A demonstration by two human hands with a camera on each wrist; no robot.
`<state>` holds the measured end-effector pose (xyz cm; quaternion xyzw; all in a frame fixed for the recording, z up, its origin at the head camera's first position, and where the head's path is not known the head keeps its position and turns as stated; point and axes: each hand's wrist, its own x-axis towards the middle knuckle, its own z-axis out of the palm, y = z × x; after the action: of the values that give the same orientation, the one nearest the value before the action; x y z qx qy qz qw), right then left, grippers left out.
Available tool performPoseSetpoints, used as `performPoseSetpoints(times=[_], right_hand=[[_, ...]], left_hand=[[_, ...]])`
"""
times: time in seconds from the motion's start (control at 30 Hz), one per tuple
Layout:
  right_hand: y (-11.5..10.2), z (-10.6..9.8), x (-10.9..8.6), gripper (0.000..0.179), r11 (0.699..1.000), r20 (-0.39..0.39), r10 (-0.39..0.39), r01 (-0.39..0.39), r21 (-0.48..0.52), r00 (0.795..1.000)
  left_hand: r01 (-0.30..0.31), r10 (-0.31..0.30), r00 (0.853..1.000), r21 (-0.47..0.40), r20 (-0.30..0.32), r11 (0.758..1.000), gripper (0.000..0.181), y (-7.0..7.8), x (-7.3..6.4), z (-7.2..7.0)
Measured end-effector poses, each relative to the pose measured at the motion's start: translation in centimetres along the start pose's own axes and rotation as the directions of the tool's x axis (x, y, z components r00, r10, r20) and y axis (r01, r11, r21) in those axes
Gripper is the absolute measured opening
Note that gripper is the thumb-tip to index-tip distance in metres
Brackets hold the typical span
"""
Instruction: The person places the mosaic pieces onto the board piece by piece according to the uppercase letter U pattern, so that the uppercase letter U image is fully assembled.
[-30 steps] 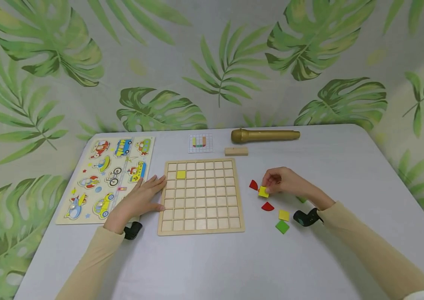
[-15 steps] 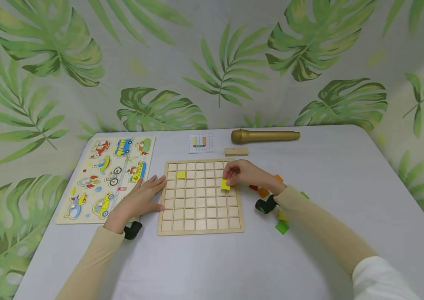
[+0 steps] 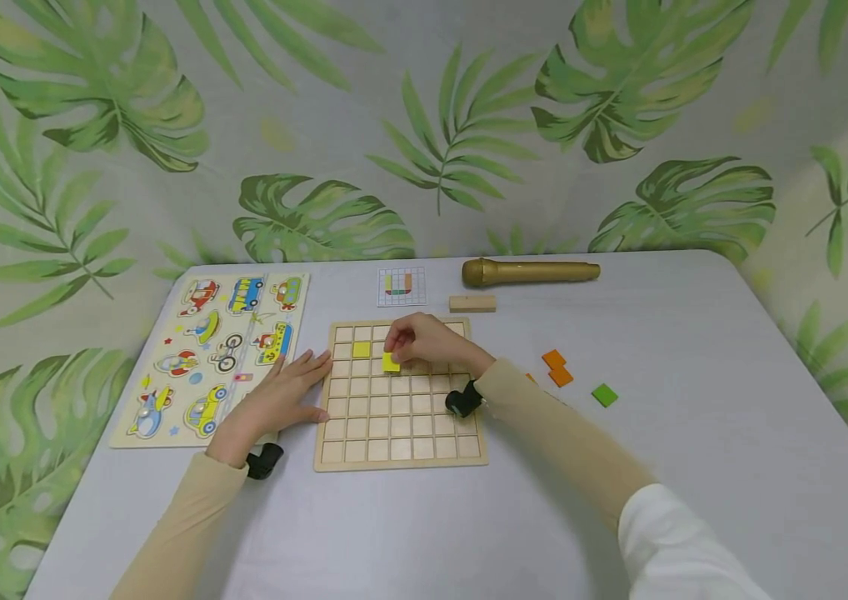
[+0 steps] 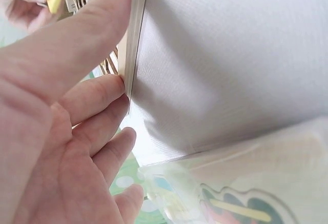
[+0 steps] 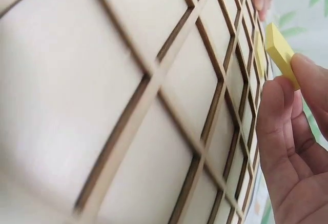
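Observation:
A pale wooden grid board (image 3: 412, 427) lies mid-table, with one yellow square tile (image 3: 361, 350) in a cell near its upper left. My right hand (image 3: 427, 342) pinches another yellow square tile (image 5: 279, 55) between thumb and fingers, above the board and just right of the first one. At the board's left edge rests my left hand (image 3: 281, 404). Its extended fingers and thumb touch the wooden rim (image 4: 134, 39), as the left wrist view shows. To the right lie orange tiles (image 3: 561, 377) and a green tile (image 3: 605, 395); my right forearm covers the other loose pieces.
Left of the grid board lies a vehicle puzzle board (image 3: 177, 385), partly under my left hand. Along the back are a printed pattern card (image 3: 402, 287), a small wooden block (image 3: 472, 304) and a gold microphone (image 3: 532, 272). A leaf-patterned cloth (image 3: 439, 158) hangs behind the table.
My right hand has carried the yellow tile leftward from the loose pieces to above the board's upper part. The left hand has stayed at the board's edge.

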<state>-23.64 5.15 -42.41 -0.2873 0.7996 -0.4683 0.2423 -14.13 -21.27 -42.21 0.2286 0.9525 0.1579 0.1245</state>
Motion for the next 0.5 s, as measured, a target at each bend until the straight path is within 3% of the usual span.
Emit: performPoseSetpoints(times=[0.3,0.5], right_hand=[[-1.1,2.9,2.4,0.005,0.996,-0.043,0.024,-0.027,-0.082,0.999],[-1.6,3.9,3.1,0.006,0.976,-0.055,-0.010,-0.002,-0.216,0.998]], left_hand=[[-0.002,0.002,1.000,-0.002,-0.001,1.000,0.083,-0.1,0.0,0.0],[-0.004,0.004,1.000,-0.004,0.002,1.000,0.083,-0.1,0.1,0.1]])
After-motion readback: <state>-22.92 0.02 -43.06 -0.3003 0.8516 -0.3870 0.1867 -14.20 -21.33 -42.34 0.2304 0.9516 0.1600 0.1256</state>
